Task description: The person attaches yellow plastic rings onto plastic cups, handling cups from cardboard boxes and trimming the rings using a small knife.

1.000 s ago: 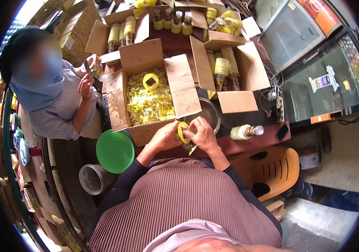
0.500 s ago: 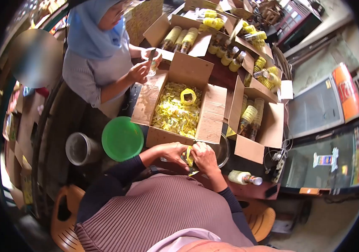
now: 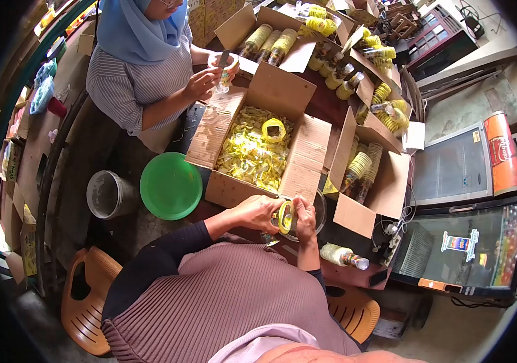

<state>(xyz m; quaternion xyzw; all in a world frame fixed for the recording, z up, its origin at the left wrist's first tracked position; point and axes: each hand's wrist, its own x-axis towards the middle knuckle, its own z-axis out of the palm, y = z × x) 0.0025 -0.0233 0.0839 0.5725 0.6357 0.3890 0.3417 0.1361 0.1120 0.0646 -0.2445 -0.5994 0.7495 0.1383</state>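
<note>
Just in front of my body, my left hand (image 3: 257,213) is closed around a yellow-rimmed plastic cup (image 3: 285,219), its open end turned partly toward me. My right hand (image 3: 304,218) pinches the far side of the yellow rim; the fingertips are partly hidden. A clear, shiny piece (image 3: 269,239) shows below my left hand, and I cannot tell whether it belongs to the cup. Behind my right hand is the edge of a round clear bowl (image 3: 321,213). An open cardboard box (image 3: 308,148) full of yellow plastic scraps (image 3: 252,151) stands just beyond both hands.
Across the table, a co-worker holds a knife (image 3: 222,60) and a plastic cup (image 3: 223,81). A green basin (image 3: 171,186) and a grey bucket (image 3: 106,195) stand at left. A stack of cups (image 3: 343,256) lies at right, near boxes (image 3: 355,216) of stacked cups.
My right hand has turned more upright. The yellow rim, narrow before, now faces me as an open ring. The view has shifted slightly.
</note>
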